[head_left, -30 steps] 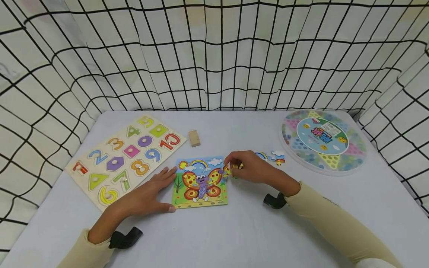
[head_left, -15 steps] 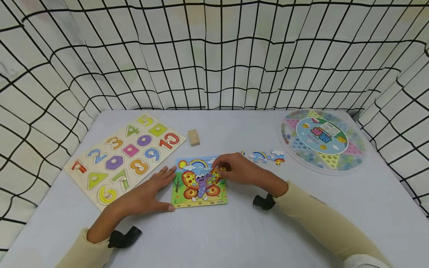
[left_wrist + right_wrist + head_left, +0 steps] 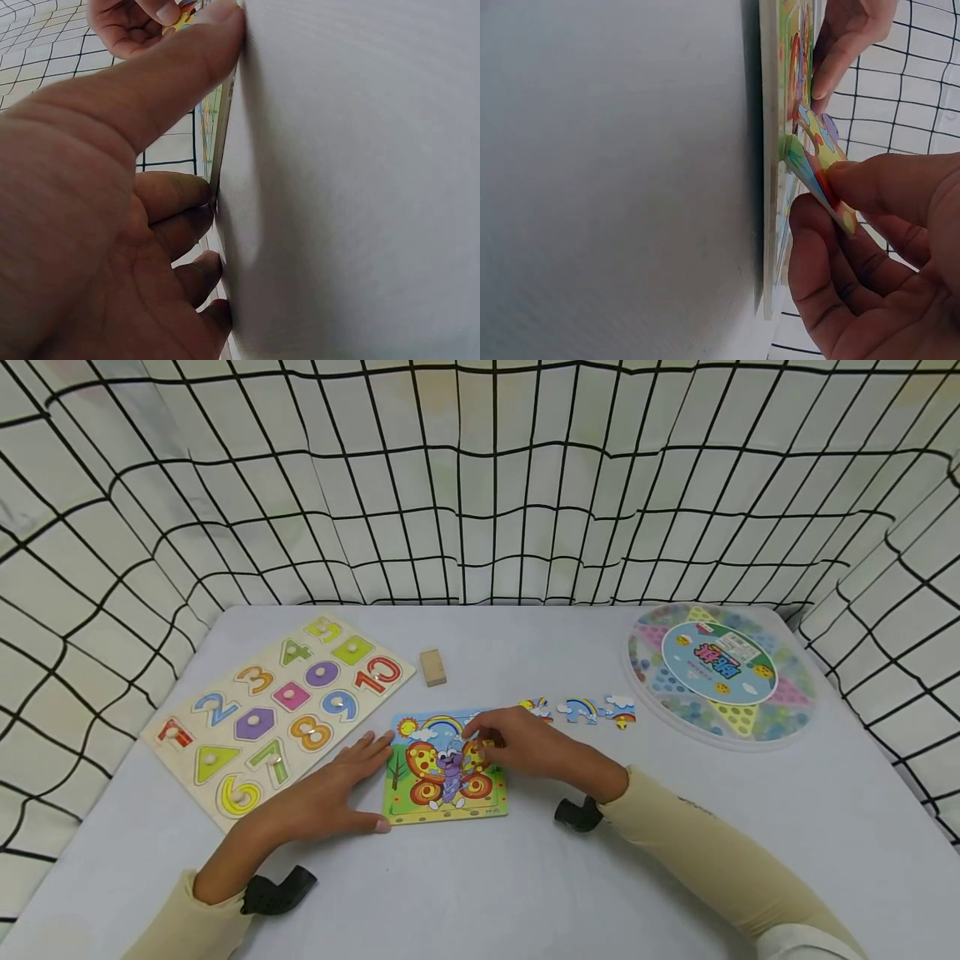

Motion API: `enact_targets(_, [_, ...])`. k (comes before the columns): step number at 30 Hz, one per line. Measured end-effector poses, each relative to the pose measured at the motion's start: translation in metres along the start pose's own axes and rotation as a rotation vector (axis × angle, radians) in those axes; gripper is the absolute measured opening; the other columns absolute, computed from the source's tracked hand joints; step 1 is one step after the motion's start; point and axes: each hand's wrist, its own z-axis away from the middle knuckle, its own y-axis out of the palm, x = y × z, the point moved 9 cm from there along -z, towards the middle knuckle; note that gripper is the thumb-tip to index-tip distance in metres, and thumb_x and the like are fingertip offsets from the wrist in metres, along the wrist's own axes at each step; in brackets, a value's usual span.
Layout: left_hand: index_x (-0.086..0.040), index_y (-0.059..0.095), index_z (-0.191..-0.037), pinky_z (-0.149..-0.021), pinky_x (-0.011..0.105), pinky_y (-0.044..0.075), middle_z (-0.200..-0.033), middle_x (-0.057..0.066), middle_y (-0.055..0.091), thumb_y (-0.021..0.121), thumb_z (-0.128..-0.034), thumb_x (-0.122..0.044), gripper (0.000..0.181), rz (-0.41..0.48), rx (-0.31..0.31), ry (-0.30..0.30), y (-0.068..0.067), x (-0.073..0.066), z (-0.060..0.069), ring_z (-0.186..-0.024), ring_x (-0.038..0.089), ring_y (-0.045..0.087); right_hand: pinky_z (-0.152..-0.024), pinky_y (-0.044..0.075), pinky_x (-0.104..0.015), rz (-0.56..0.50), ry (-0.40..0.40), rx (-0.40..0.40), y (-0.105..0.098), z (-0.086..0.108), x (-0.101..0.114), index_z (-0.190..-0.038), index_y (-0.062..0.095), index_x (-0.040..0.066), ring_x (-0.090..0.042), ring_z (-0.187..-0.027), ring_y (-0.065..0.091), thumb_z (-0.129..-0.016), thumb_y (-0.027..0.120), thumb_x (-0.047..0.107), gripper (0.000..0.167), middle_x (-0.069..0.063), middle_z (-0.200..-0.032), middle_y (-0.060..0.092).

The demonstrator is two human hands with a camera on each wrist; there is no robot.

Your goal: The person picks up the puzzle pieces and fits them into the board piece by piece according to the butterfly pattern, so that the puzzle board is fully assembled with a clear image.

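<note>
A butterfly jigsaw board (image 3: pixel 450 819) lies flat on the white table in the head view. At its left side my left hand (image 3: pixel 318 806) rests with straight, spread fingers, the thumb at the lower left corner. Over the board's upper right part is my right hand (image 3: pixel 532 743). In the right wrist view, its thumb and fingers pinch a jigsaw piece (image 3: pixel 829 161) with a yellow, red-spotted pattern. That piece is tilted, its far end close to the board's surface; whether it touches cannot be told. My right hand hides the board's upper right corner.
Loose jigsaw pieces (image 3: pixel 581 710) lie behind my right hand. A number-and-shape peg board (image 3: pixel 292 697) lies at the left, a small wooden block (image 3: pixel 432 668) near it. At the right is a round game box (image 3: pixel 722 677). Black netting (image 3: pixel 495 514) surrounds the table.
My right hand has moved left with the jigsaw piece, from the board's right edge to over the butterfly's right wing. Loose pieces behind it show more. My left hand has stayed still.
</note>
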Motion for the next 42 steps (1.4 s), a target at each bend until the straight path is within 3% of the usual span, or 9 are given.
enact_targets(16, [-0.009, 0.029, -0.153, -0.114, 0.056, 0.015, -0.161, 0.003, 0.016, 0.080, -0.0747, -0.050, 0.102, 0.003, -0.009, -0.002, 0.0024, 0.0035, -0.0015, -0.148, 0.031, 0.006, -0.074, 0.044, -0.027, 0.221, 0.007, 0.002, 0.0059, -0.0036, 0.0000, -0.114, 0.072, 0.011, -0.014, -0.091, 0.049, -0.092, 0.067, 0.012, 0.022, 0.002, -0.101, 0.060])
enact_targets(22, [-0.009, 0.029, -0.153, -0.114, 0.057, 0.016, -0.162, 0.003, 0.016, 0.080, -0.0748, -0.051, 0.102, 0.002, -0.005, -0.001, 0.0022, 0.0020, -0.0017, -0.147, 0.031, 0.006, -0.075, 0.043, -0.028, 0.203, 0.009, 0.013, 0.0085, -0.0060, 0.0005, -0.101, 0.076, 0.014, -0.015, -0.094, 0.048, -0.091, 0.066, 0.009, 0.015, 0.004, -0.097, 0.060])
enact_targets(32, [-0.009, 0.029, -0.154, -0.113, 0.057, 0.016, -0.161, 0.004, 0.016, 0.080, -0.0751, -0.050, 0.102, -0.006, -0.010, 0.001, 0.0016, 0.0016, -0.0013, -0.147, 0.033, 0.007, -0.078, 0.044, -0.028, 0.194, 0.021, 0.083, 0.0090, -0.0031, -0.0011, -0.108, 0.075, 0.017, -0.012, -0.095, 0.048, -0.086, 0.075, 0.015, 0.022, 0.006, -0.097, 0.058])
enact_targets(42, [-0.008, 0.029, -0.153, -0.113, 0.058, 0.017, -0.161, 0.005, 0.017, 0.080, -0.0754, -0.049, 0.101, -0.009, -0.016, 0.001, -0.0003, 0.0009, -0.0003, -0.147, 0.034, 0.007, -0.074, 0.042, -0.029, 0.225, -0.005, 0.024, 0.0054, -0.0060, -0.0025, -0.110, 0.075, 0.017, -0.013, -0.090, 0.046, -0.089, 0.073, 0.019, 0.022, 0.005, -0.094, 0.058])
